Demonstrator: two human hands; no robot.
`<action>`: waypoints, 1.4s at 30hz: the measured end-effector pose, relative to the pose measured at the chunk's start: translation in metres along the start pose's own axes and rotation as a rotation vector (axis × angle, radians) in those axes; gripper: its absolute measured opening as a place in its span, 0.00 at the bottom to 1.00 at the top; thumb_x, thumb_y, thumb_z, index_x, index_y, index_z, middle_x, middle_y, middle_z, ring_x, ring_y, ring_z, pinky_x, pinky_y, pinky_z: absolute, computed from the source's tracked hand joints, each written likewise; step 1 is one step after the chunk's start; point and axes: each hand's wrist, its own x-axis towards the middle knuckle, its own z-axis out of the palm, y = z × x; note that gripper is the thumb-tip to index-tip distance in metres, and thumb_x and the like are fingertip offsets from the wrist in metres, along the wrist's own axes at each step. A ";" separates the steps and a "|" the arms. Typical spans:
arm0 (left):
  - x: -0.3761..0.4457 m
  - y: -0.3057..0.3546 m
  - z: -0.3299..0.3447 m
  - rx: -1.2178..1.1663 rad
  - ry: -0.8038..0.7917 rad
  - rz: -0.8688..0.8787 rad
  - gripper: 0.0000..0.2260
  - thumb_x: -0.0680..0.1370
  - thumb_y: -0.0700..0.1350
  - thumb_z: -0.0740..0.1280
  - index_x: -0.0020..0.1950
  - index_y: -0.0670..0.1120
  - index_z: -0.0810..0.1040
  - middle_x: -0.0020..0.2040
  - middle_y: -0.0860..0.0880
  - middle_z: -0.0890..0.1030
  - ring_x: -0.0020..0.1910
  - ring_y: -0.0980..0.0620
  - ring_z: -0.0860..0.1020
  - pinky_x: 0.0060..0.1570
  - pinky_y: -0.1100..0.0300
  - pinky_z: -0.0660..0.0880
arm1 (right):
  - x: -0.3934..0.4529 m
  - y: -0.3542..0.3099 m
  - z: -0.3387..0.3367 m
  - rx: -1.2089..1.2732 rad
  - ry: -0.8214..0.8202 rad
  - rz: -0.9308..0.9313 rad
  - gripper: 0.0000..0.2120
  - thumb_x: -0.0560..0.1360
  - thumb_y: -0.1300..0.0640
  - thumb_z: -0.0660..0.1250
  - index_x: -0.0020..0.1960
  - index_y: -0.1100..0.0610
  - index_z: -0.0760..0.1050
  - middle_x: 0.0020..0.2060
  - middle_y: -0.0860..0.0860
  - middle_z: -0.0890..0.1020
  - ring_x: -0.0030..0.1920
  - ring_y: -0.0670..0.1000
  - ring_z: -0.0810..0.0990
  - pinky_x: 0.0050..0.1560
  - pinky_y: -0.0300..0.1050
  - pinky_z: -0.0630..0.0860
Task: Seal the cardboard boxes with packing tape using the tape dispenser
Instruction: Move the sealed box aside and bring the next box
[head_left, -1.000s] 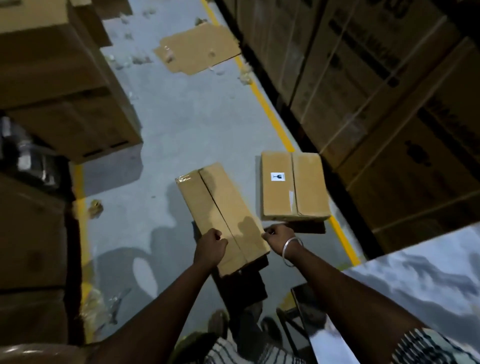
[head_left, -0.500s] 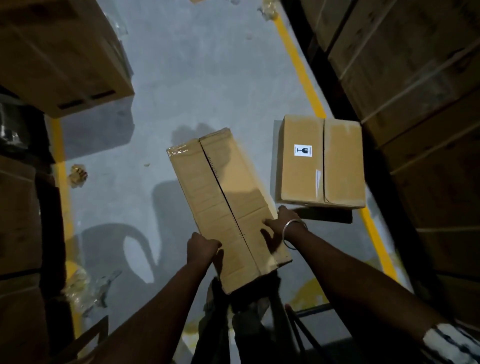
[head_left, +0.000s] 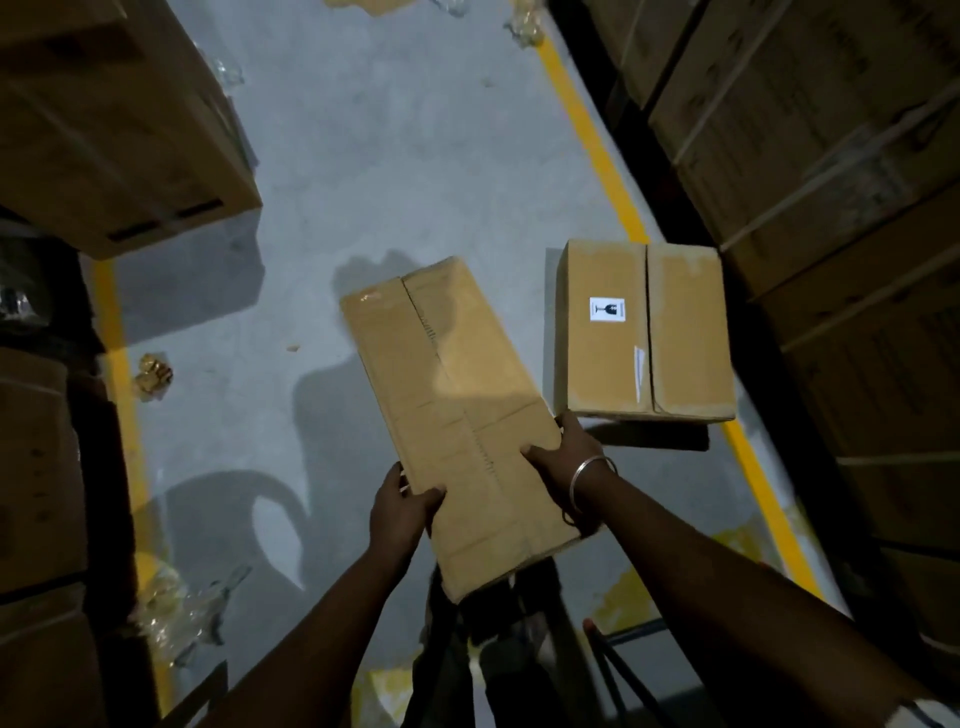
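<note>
A: What are you holding right now?

B: You are holding a long, flat tan cardboard box (head_left: 457, 415) out in front of you, above the grey concrete floor (head_left: 395, 171). It is lying tilted, its far end pointing up and to the left, with the centre seam of its flaps facing you.

A: And how are your hands sitting on it?

B: Your left hand (head_left: 402, 506) is gripping the box's left long edge near the close end, thumb curled over the top face and the other fingers wrapped underneath. Your right hand (head_left: 563, 452) is clamping the right long edge, fingers curled onto the top face; a thin silver bangle (head_left: 589, 475) is circling that wrist.

A: Is there another box?

B: Yes, a squarer tan cardboard box (head_left: 644, 332) is sitting on the floor just beside the held one, to its right, bearing a small white fragile sticker (head_left: 607, 309). It is overlapping a yellow painted floor line (head_left: 587, 124).

A: What else is around you?

B: Tall stacks of strapped brown cartons (head_left: 831, 156) are rising on the right, and a large brown carton (head_left: 114, 130) is looming on the left. Crumpled clear plastic scraps (head_left: 187, 613) are lying on the floor at lower left.
</note>
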 end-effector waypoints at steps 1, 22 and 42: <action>-0.006 0.014 -0.005 -0.029 -0.002 0.028 0.23 0.76 0.44 0.74 0.69 0.52 0.73 0.55 0.53 0.80 0.56 0.47 0.80 0.58 0.47 0.78 | -0.009 -0.011 -0.011 0.007 0.007 -0.019 0.19 0.73 0.46 0.75 0.56 0.53 0.71 0.46 0.52 0.82 0.46 0.54 0.81 0.48 0.52 0.81; -0.280 0.321 0.045 -0.032 -0.764 0.510 0.16 0.67 0.42 0.74 0.55 0.50 0.83 0.53 0.43 0.86 0.52 0.39 0.83 0.58 0.38 0.77 | -0.363 -0.070 -0.273 0.266 0.689 0.097 0.24 0.79 0.42 0.67 0.62 0.62 0.77 0.56 0.59 0.82 0.54 0.62 0.80 0.54 0.52 0.77; -0.551 0.076 0.263 0.342 -1.218 0.568 0.18 0.76 0.33 0.68 0.61 0.52 0.79 0.56 0.45 0.85 0.51 0.42 0.84 0.48 0.50 0.79 | -0.639 0.285 -0.238 0.564 1.091 0.517 0.23 0.80 0.43 0.65 0.64 0.61 0.70 0.59 0.60 0.80 0.58 0.64 0.78 0.53 0.52 0.74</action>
